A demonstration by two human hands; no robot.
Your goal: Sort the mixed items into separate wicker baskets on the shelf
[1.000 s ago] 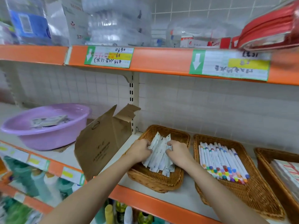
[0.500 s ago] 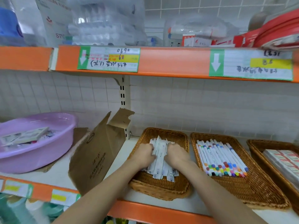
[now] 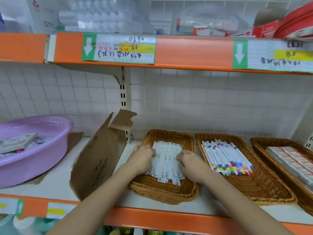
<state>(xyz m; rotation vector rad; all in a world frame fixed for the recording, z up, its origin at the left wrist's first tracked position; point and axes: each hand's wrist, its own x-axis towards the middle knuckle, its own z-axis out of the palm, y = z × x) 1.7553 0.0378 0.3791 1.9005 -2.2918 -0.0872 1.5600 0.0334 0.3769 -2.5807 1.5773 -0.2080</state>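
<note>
On the shelf, both hands square up the white packets lying in the left basket: left hand and right hand press its sides, fingers curled against them. That lot looks sorted; next, more from the purple basin.

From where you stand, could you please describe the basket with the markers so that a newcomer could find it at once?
On the white shelf under the orange rail, three wicker baskets stand right of a torn cardboard piece. The marker basket is the middle one, just right of the basket where both hands press white packets. It alone holds white pens with coloured caps.
</note>
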